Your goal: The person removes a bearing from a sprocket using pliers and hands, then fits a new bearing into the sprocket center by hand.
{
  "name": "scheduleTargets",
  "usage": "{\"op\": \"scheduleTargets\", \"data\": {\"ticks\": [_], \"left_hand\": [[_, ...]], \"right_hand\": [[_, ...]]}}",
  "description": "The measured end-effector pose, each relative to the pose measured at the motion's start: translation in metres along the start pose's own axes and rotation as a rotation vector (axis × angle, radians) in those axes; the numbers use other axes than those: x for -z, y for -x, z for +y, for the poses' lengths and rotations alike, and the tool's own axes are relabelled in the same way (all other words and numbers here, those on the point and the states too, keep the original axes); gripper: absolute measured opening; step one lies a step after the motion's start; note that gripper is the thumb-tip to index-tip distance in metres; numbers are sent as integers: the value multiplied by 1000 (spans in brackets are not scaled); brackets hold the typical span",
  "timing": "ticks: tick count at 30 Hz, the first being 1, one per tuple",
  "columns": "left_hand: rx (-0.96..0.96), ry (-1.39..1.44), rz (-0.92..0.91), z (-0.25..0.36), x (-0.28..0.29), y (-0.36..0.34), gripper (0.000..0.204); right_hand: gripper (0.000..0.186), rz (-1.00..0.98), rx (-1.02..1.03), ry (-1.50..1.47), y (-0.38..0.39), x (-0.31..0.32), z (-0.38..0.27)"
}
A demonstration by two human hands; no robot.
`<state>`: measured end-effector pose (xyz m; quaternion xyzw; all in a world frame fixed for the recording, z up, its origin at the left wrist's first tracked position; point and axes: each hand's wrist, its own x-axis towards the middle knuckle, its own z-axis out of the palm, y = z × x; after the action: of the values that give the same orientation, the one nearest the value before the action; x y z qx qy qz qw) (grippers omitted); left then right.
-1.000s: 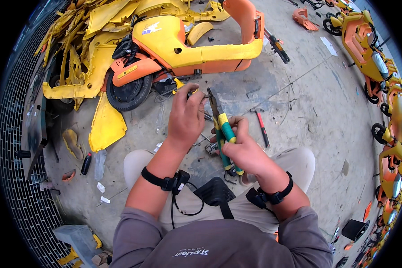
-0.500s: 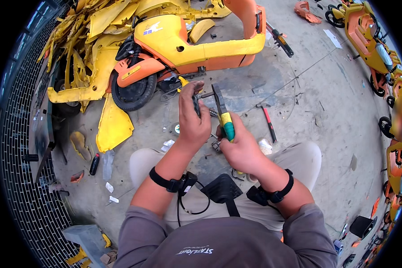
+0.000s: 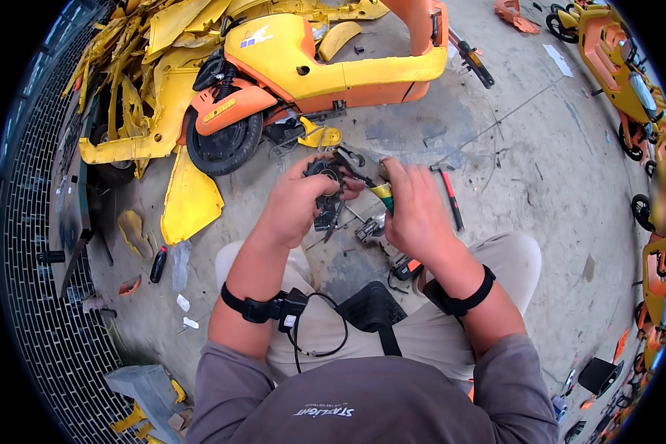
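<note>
My left hand point(image 3: 288, 207) is closed on a round black toothed metal part point(image 3: 331, 171), thumb across its face. My right hand point(image 3: 420, 216) grips pliers point(image 3: 382, 194) with green and yellow handles, their dark jaws reaching to the upper rim of that part; whether they bite on it I cannot tell. Below my hands, small metal pieces point(image 3: 368, 229) and an orange-and-black tool point(image 3: 407, 265) lie on the concrete floor point(image 3: 570, 192) between my legs.
A yellow-and-orange scooter body point(image 3: 333, 74) lies ahead, beside piled yellow panels point(image 3: 170, 29). A red-handled hammer point(image 3: 452, 200) lies to the right, a dark bottle point(image 3: 157, 265) to the left. Scooters point(image 3: 599, 52) line the right side; a dark grid point(image 3: 29, 244) borders the left.
My left hand has turned and moved slightly down and left, showing the toothed part. The pliers have tilted toward it, their jaws now at its rim, and my right hand has moved right.
</note>
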<state>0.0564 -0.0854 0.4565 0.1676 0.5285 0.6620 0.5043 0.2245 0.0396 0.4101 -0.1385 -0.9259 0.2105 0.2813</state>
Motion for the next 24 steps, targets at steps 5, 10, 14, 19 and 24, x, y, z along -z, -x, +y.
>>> {"op": "scheduleTargets", "data": {"ticks": [5,10,14,19,24], "left_hand": [[303,-97,-222,18,46,12,49],[421,-136,-321,10,67,20,56],[217,-25,-111,3,67,27,54],[-241,162,-110,-14,68,14,36],[-674,-157,73,-24,42,11,35]], "right_hand": [[49,-57,263,162,-11,11,2],[49,-84,469,277,-12,12,3],[56,-85,307,197,-7,-4,5],[72,-199,-211,-378,8,-12,-16],[70,-344,-457,-713,12,-6,-48]]}}
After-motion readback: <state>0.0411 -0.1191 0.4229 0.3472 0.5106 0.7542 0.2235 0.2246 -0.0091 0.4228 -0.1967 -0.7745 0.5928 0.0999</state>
